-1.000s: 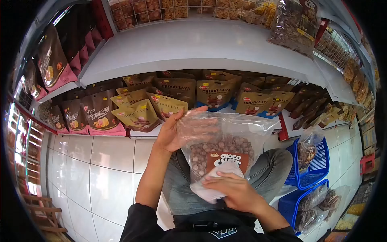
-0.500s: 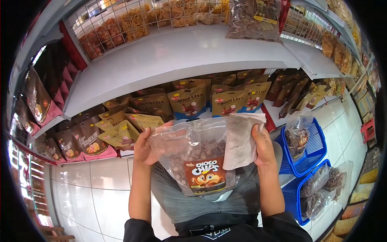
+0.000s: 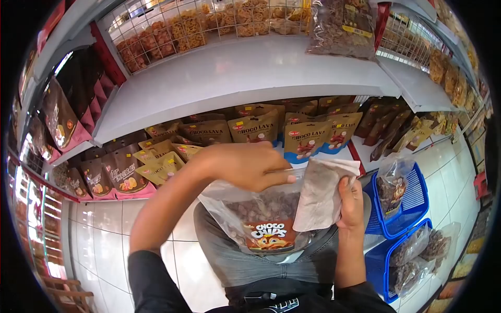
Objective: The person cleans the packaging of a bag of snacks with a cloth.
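Your left hand [image 3: 253, 166] reaches across the top edge of the Choco Chips bag [image 3: 266, 214], fingers bent and close together; you cannot tell whether they pinch the plastic. Your right hand [image 3: 350, 202] clamps the folded cloth [image 3: 322, 195] between thumb and fingers, over the bag's right side. The bag is upright above your lap.
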`<state>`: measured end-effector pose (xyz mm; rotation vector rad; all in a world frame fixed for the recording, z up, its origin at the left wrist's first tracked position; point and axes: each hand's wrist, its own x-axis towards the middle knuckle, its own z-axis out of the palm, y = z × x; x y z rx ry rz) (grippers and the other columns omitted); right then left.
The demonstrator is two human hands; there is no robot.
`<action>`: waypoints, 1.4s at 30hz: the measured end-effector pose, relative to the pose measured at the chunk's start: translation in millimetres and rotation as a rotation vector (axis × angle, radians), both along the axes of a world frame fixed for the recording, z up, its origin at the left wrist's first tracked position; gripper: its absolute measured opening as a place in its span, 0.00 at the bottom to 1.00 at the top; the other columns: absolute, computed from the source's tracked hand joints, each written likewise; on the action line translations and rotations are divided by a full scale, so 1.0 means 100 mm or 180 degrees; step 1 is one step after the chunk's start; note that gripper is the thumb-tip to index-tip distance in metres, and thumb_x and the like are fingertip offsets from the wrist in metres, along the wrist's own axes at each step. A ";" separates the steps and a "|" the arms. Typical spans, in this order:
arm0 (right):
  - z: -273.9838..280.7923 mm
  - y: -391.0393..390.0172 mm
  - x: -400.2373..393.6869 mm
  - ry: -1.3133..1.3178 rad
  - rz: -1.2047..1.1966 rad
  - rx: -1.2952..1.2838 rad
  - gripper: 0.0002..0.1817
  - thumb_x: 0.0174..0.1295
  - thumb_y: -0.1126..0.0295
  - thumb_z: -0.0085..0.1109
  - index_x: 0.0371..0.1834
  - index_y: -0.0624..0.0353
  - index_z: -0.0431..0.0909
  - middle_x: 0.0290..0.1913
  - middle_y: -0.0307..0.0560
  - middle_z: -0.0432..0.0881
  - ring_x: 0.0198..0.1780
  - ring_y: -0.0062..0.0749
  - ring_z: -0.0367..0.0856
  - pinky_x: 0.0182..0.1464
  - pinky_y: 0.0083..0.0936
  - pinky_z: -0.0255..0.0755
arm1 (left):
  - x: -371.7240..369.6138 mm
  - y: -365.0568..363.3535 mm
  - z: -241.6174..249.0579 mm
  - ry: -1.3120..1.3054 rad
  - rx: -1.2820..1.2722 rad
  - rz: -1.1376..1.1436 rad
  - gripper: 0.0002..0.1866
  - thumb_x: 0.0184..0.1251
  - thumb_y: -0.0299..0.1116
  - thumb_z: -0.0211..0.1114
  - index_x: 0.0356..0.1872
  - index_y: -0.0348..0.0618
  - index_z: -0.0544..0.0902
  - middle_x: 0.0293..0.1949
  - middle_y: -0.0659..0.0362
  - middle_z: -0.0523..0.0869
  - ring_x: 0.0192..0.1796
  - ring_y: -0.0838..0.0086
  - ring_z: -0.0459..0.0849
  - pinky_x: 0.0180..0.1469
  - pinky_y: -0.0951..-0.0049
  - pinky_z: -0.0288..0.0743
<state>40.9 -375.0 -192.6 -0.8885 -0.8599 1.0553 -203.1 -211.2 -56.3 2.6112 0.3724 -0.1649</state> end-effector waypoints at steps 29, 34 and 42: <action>0.27 -0.13 -0.96 -0.5318 -0.0467 0.1210 0.25 0.69 0.68 0.58 0.69 0.47 0.86 0.75 0.35 0.83 0.80 0.28 0.75 0.85 0.57 0.49 | 0.06 0.52 -0.39 0.0035 -0.1887 0.0031 0.27 0.91 0.48 0.54 0.64 0.31 0.86 0.30 0.54 0.82 0.36 0.76 0.75 0.43 0.70 0.74; 0.09 -0.40 -1.06 -0.5166 0.0497 0.1344 0.24 0.69 0.67 0.57 0.68 0.51 0.86 0.72 0.38 0.85 0.79 0.29 0.76 0.83 0.51 0.58 | 0.05 0.50 -0.34 0.0066 -0.1857 0.0120 0.26 0.91 0.50 0.54 0.68 0.38 0.86 0.34 0.57 0.84 0.38 0.77 0.75 0.45 0.71 0.75; 0.47 -0.56 -0.64 -0.3999 0.0052 0.1625 0.24 0.59 0.75 0.57 0.59 0.56 0.89 0.60 0.41 0.90 0.68 0.37 0.86 0.79 0.52 0.63 | 0.04 0.44 -0.36 -0.0118 -0.2047 0.0128 0.26 0.91 0.49 0.54 0.68 0.38 0.86 0.35 0.54 0.86 0.40 0.75 0.78 0.47 0.68 0.76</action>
